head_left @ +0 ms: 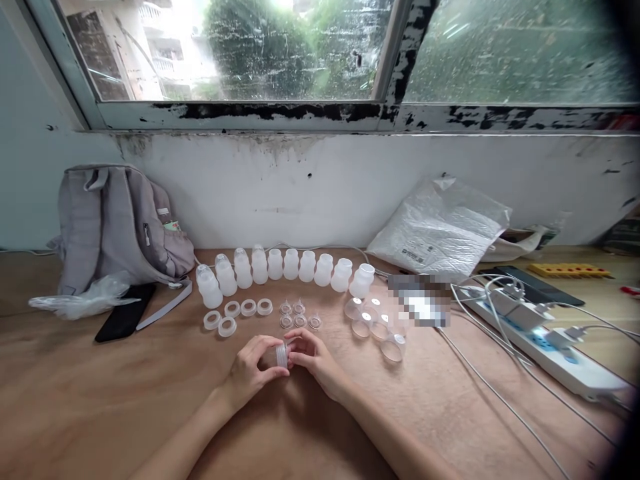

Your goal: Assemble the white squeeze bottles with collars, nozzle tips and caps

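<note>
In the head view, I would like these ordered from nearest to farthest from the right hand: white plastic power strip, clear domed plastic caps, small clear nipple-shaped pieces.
From the right hand:
1. Small clear nipple-shaped pieces: just beyond it, in two short rows.
2. Clear domed plastic caps: grouped to its right.
3. White plastic power strip: far right, past the caps.

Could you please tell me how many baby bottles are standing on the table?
10, in one arc: four capped bottles at the left end, then six uncapped bottles continuing to the right end. None appears hidden.
</note>
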Demonstrator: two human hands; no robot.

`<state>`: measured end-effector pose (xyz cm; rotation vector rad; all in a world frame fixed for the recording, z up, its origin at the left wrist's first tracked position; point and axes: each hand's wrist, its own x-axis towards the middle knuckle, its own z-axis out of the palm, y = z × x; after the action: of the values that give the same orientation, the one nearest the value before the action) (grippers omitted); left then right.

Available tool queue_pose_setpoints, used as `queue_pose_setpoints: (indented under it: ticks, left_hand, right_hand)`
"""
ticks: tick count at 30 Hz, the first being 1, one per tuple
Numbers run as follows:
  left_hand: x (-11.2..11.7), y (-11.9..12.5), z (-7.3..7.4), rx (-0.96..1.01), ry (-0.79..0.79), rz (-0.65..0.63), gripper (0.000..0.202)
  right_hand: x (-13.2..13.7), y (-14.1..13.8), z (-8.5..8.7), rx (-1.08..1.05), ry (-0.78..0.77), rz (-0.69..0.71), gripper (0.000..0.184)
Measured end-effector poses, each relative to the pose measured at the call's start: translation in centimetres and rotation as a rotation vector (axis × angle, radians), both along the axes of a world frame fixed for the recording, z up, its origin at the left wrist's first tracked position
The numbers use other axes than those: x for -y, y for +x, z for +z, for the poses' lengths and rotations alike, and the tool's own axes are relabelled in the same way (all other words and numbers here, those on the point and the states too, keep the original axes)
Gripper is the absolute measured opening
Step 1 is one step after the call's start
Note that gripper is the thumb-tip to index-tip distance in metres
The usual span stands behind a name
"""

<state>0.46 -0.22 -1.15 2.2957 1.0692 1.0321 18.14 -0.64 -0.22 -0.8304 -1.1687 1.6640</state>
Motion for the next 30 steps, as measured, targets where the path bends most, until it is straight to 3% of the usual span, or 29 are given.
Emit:
queue_pose_setpoints:
  ticks: [6, 11, 14, 17, 23, 30]
  left_hand:
    - [0.0, -0.1, 0.1, 0.009, 0.03, -0.012, 0.034]
    - [0.4, 0.2, -0.2, 0.02, 0.034, -0.085, 0.035]
    - [0.6, 0.5, -0.3, -0.005, 0.044, -0.066, 0.035]
    - [0.9, 0.6, 0.0, -0.033, -0.036, -0.008, 0.035]
    - [1.6, 1.3, 1.1, 0.078, -0.298, -0.067, 0.035]
    - [1.8, 1.7, 1.3, 0.1, -0.34, 0.04, 0.027]
  right_hand:
    - [-0.1, -0.3, 0.0, 0.129, 0.014, -0.094, 0.028]
    - [-0.2, -0.1, 0.2, 0.134, -0.021, 0.03, 0.026]
    - [-0.2, -0.2, 0.0, 0.143, -0.031, 0.022, 0.025]
    - [-0.3, -0.3, -0.3, 0.149, -0.028, -0.023, 0.027]
    - [-0.4, -0.3, -1.0, 0.17, -0.004, -0.056, 0.025]
    - [-0.3, -0.5, -1.6, 0.237, 0.052, -0.082, 0.023]
